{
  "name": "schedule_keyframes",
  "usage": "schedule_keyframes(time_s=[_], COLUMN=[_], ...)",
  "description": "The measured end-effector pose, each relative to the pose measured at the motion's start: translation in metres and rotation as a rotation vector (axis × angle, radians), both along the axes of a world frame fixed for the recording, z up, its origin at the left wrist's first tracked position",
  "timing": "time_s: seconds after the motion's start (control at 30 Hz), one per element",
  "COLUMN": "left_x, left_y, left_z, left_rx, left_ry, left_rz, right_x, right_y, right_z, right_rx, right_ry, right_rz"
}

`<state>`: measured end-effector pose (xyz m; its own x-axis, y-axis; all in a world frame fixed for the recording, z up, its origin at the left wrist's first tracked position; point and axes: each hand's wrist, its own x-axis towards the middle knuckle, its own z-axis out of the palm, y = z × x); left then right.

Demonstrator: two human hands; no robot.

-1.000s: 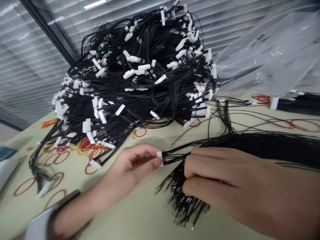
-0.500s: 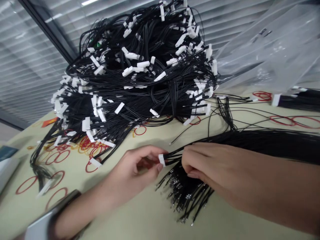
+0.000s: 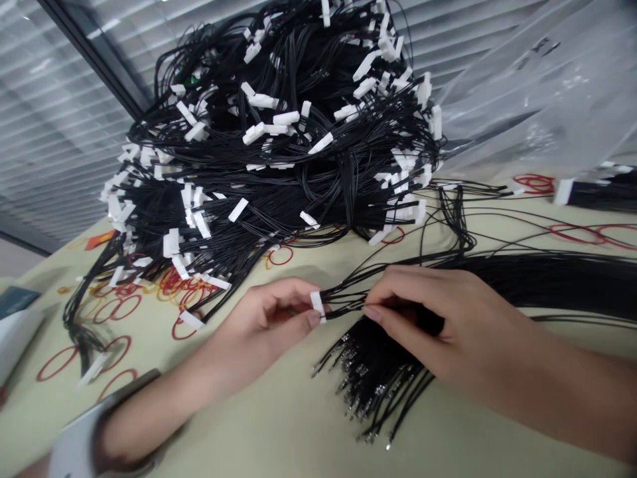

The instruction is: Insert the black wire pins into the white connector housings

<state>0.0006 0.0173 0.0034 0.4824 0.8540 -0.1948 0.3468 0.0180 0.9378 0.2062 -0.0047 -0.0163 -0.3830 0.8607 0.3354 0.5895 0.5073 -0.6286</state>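
A small white connector with several black wires running from its right side is pinched in my left hand. My right hand has thumb and index finger closed on the black wires, a short way right of the connector. Beneath the right hand, a bundle of loose black wire ends with metal tips fans out on the table. The long black wires of this bundle stretch away to the right edge.
A large heap of black cables with white connectors fills the back. Red rubber bands lie at the left, near a small tied cable bundle. A clear plastic bag stands at the back right, beside another wire bundle.
The right hand's thumb and index finger now show pinched on the wires, where its fingers were curled over them. The left hand and connector have shifted slightly left and up.
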Motion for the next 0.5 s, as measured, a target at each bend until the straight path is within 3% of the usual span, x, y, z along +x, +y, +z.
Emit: schedule_keyframes(time_s=[0.5], left_x=[-0.0052], left_y=[0.0014], left_z=[-0.0021], left_rx=[-0.106], left_ry=[-0.033], left_rz=[0.039], right_x=[0.0029], right_y=[-0.0026], right_z=[-0.0031], right_rx=[0.053], right_ry=[-0.05], right_rz=[-0.009])
